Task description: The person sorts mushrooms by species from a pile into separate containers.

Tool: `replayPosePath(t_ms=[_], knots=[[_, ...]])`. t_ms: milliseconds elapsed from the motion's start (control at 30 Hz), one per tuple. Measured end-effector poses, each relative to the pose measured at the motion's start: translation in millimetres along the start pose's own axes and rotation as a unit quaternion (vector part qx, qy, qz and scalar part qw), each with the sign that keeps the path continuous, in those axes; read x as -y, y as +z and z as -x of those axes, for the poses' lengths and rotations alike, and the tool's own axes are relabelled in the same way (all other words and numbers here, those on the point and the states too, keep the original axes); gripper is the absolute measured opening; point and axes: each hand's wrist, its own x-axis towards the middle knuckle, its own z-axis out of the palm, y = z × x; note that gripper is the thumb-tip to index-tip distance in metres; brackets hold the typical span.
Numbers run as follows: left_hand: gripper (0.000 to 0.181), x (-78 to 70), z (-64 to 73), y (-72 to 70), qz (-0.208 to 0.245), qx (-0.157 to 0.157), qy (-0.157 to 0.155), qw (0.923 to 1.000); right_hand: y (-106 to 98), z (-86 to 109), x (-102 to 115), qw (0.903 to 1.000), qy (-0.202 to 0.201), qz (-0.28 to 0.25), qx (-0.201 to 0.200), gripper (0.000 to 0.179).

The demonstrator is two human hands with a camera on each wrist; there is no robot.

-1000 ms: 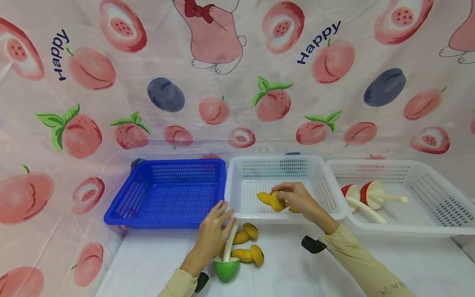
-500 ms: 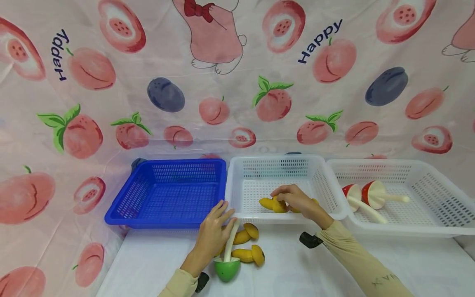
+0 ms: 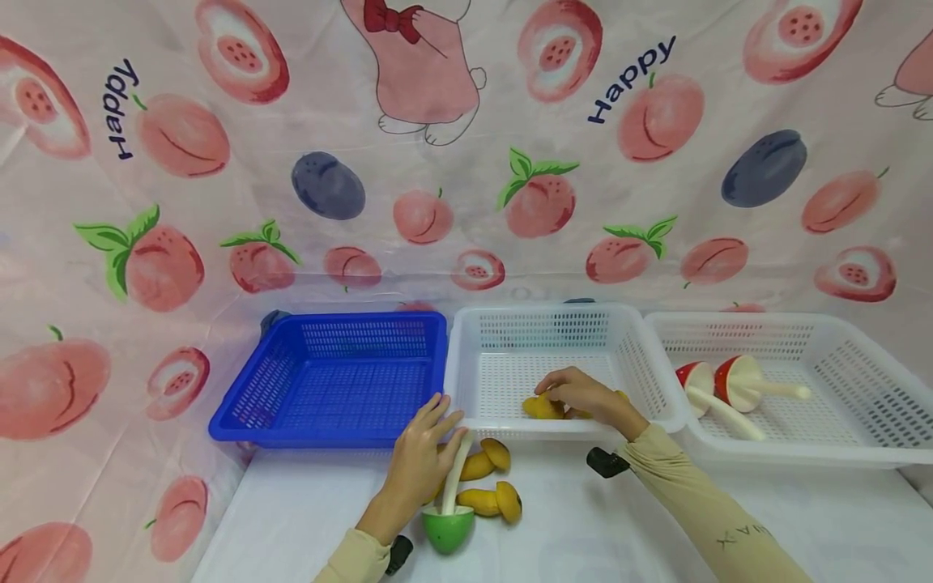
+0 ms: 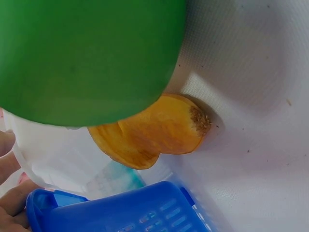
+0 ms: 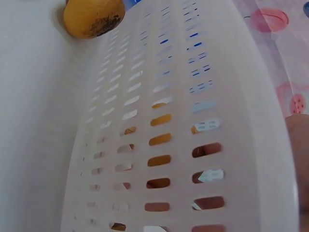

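Observation:
My left hand [image 3: 415,457] pinches the pale stem of a green-capped toy mushroom [image 3: 448,530], whose cap hangs down toward the wrist. In the left wrist view this green cap fills the upper left, partly covering a yellow toy mushroom [image 4: 164,128]. Several yellow mushrooms lie beside and under that hand, one at the front [image 3: 488,503]. Inside the middle white basket [image 3: 568,425], my right hand [image 3: 581,394] holds another yellow mushroom [image 3: 543,406] low by the front wall. Its fingers partly hide more yellow mushrooms there. The right wrist view shows mostly the basket's slotted wall [image 5: 159,121].
A blue basket [image 3: 321,441] stands on the left, its right rim near my left fingertips. To the right, a second white basket [image 3: 809,453] contains two red-capped mushrooms [image 3: 738,384]. A fruit-printed cloth [image 3: 466,162] hangs behind the baskets.
My right hand has lowered the yellow mushroom toward the floor of the middle basket and shifted slightly right. My left hand and the green mushroom have stayed nearly still.

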Motion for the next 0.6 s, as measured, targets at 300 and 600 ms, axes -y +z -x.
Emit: replayPosePath(t_ms=[300, 600], knots=[[0.024, -0.2, 0.7, 0.5, -0.001, -0.004, 0.000, 1.0000, 1, 2.6, -1, 0.9948, 0.007, 0.081, -0.061, 0.025], [0.024, -0.6, 1.2, 0.8, -0.003, -0.004, 0.001, 1.0000, -1, 13.3, 6, 0.9825, -0.012, 0.156, -0.101, 0.026]])
